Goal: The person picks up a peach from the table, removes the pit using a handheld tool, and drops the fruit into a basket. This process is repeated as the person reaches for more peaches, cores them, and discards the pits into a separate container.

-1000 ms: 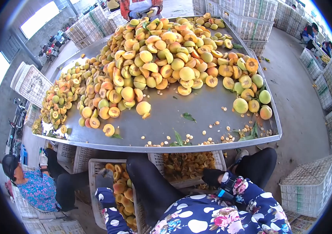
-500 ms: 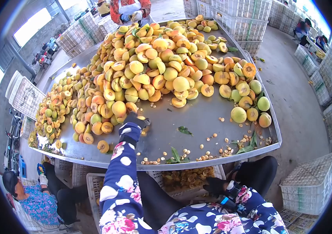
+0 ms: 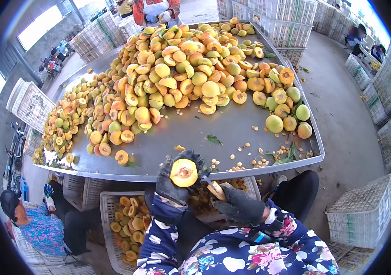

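Observation:
My left hand [image 3: 167, 187], in a dark glove, grips a halved yellow peach [image 3: 183, 173] with its cut side and reddish pit hollow facing up. My right hand [image 3: 240, 205], also gloved, is closed around a small wooden-handled tool [image 3: 217, 190]. The tool's narrow metal end points at the peach half, close to its right edge. Both hands are over my lap at the front edge of the metal table [image 3: 168, 149]. A large heap of peaches [image 3: 163, 85], many of them halved, covers the table's back and left.
A crate of peach halves [image 3: 106, 220] stands by my left leg. Another crate [image 3: 252, 187] lies partly under the table edge. Loose pits [image 3: 246, 165] and leaves are scattered at the front right. A person [image 3: 44, 229] sits at left; another [image 3: 156, 11] stands across the table.
My left hand has come back from the heap to my lap with a peach half. My right hand has risen to meet it, and its tool now shows.

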`<state>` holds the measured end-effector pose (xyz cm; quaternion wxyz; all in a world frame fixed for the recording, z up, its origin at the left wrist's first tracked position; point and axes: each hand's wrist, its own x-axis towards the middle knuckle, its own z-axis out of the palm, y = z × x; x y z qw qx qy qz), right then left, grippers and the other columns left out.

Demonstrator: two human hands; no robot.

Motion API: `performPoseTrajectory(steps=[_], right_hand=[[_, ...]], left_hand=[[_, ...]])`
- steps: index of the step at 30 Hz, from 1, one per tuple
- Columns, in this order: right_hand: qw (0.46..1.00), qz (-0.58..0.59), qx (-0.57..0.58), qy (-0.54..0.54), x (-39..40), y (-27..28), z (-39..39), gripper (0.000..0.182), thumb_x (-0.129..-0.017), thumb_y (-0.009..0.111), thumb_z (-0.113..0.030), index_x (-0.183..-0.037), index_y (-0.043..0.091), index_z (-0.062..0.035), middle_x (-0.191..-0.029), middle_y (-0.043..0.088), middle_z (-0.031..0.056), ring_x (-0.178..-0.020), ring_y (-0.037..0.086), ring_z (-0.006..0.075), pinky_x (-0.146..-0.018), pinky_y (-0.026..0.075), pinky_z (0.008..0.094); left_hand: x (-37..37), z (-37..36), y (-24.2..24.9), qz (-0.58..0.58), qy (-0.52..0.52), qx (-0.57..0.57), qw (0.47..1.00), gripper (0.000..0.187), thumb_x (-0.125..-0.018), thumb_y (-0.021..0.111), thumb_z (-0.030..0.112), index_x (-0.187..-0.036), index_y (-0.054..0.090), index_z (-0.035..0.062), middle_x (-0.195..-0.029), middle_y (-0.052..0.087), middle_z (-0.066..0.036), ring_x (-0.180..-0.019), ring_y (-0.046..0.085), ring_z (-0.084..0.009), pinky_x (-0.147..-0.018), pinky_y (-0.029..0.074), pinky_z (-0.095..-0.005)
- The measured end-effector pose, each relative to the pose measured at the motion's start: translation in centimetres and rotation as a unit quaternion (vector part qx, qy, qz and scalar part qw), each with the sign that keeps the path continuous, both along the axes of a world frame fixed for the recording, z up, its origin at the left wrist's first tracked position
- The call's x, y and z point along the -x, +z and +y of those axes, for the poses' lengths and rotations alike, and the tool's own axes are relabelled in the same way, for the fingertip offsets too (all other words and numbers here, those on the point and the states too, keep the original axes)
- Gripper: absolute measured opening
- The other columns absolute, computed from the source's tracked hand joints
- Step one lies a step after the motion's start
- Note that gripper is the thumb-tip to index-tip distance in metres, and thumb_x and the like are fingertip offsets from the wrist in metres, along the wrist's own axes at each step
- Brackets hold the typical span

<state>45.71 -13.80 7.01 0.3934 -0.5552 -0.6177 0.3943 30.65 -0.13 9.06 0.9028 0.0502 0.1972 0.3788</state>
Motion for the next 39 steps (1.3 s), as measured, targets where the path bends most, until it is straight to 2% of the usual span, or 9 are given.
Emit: performPoseTrajectory(steps=[2, 9, 16, 22, 27, 31, 34, 37, 39], right_hand=[[0.997, -0.047, -0.050, -0.036, 0.8, -0.3, -0.4, 0.033, -0.077, 0.062, -0.020, -0.098, 0.050, 0.0030, -0.063, 0.054, 0.0171, -0.050, 0.054, 0.0273, -0.045, 0.040, 0.0353], [0.995, -0.084, 0.006, -0.046, 1.3, 1.8, -0.6, 0.034, -0.076, 0.060, -0.015, -0.100, 0.047, 0.0041, -0.070, 0.057, 0.0197, -0.061, 0.059, 0.0325, -0.053, 0.045, 0.0379], [0.991, -0.120, -0.029, -0.055, 2.3, 1.2, -0.7, 0.031, -0.076, 0.058, -0.014, -0.096, 0.045, 0.0054, -0.065, 0.055, 0.0193, -0.056, 0.056, 0.0328, -0.048, 0.042, 0.0383], [0.968, -0.166, -0.187, -0.036, 3.2, -2.0, -0.4, 0.036, -0.076, 0.056, -0.014, -0.099, 0.042, 0.0099, -0.061, 0.051, 0.0185, -0.050, 0.053, 0.0311, -0.045, 0.039, 0.0376], [0.997, -0.072, 0.021, -0.025, 3.6, -0.7, -0.2, 0.045, -0.075, 0.057, -0.015, -0.105, 0.038, 0.0124, -0.061, 0.051, 0.0190, -0.051, 0.053, 0.0312, -0.044, 0.039, 0.0377], [0.968, -0.211, -0.122, 0.052, 3.5, -2.6, 0.0, 0.047, -0.075, 0.058, -0.014, -0.106, 0.036, 0.0127, -0.061, 0.052, 0.0200, -0.053, 0.055, 0.0326, -0.045, 0.039, 0.0396], [0.978, -0.182, -0.034, 0.098, 3.0, -0.9, 0.9, 0.045, -0.075, 0.057, -0.013, -0.105, 0.036, 0.0123, -0.062, 0.053, 0.0209, -0.053, 0.055, 0.0337, -0.045, 0.040, 0.0404], [0.977, -0.183, 0.031, 0.101, 2.8, -1.7, 1.4, 0.036, -0.078, 0.053, -0.014, -0.102, 0.039, 0.0094, -0.063, 0.052, 0.0203, -0.053, 0.054, 0.0326, -0.047, 0.040, 0.0388], [0.982, -0.161, 0.065, 0.078, 2.6, -1.9, 1.3, 0.025, -0.084, 0.045, -0.017, -0.098, 0.046, 0.0041, -0.063, 0.051, 0.0179, -0.053, 0.053, 0.0289, -0.051, 0.042, 0.0356]], left_hand=[[-0.4, -1.2, -0.9, 0.001, 0.012, 0.003, 1.000, 0.044, -0.088, 0.036, 0.032, -0.110, 0.048, -0.0044, -0.111, 0.051, -0.021, -0.104, 0.048, -0.0357, -0.094, 0.033, -0.0545], [-0.9, -3.7, -3.2, -0.045, 0.033, -0.063, 0.996, 0.048, -0.088, 0.032, 0.033, -0.120, 0.040, -0.0022, -0.122, 0.043, -0.019, -0.113, 0.042, -0.0323, -0.100, 0.028, -0.0482], [-1.6, -5.0, -2.8, -0.035, 0.100, -0.090, 0.990, 0.044, -0.085, 0.046, 0.021, -0.120, 0.040, -0.0039, -0.119, 0.046, -0.020, -0.111, 0.044, -0.0345, -0.096, 0.034, -0.0497], [-2.2, -6.0, -3.6, 0.135, 0.153, -0.216, 0.955, 0.050, -0.086, 0.037, 0.035, -0.120, 0.042, -0.0018, -0.116, 0.049, -0.019, -0.107, 0.048, -0.0323, -0.098, 0.034, -0.0438], [-1.9, -5.6, -4.6, 0.056, 0.175, -0.119, 0.976, 0.051, -0.086, 0.035, 0.036, -0.119, 0.043, -0.0016, -0.116, 0.049, -0.019, -0.105, 0.049, -0.0319, -0.096, 0.036, -0.0434], [-1.2, -4.9, -6.1, 0.062, 0.153, -0.095, 0.982, 0.050, -0.086, 0.036, 0.036, -0.117, 0.044, -0.0012, -0.115, 0.050, -0.019, -0.104, 0.050, -0.0318, -0.095, 0.037, -0.0451], [-0.4, -4.4, -7.6, 0.069, 0.132, -0.057, 0.987, 0.046, -0.086, 0.037, 0.033, -0.116, 0.045, -0.0010, -0.113, 0.050, -0.019, -0.103, 0.050, -0.0324, -0.094, 0.038, -0.0460], [0.3, -4.4, -7.8, 0.165, 0.068, -0.182, 0.967, 0.044, -0.087, 0.037, 0.031, -0.116, 0.044, -0.0013, -0.111, 0.051, -0.018, -0.102, 0.050, -0.0322, -0.094, 0.038, -0.0460], [1.6, -3.3, -8.5, 0.089, -0.010, -0.153, 0.984, 0.043, -0.088, 0.036, 0.031, -0.116, 0.044, -0.0011, -0.110, 0.051, -0.017, -0.102, 0.051, -0.0312, -0.093, 0.038, -0.0447]])
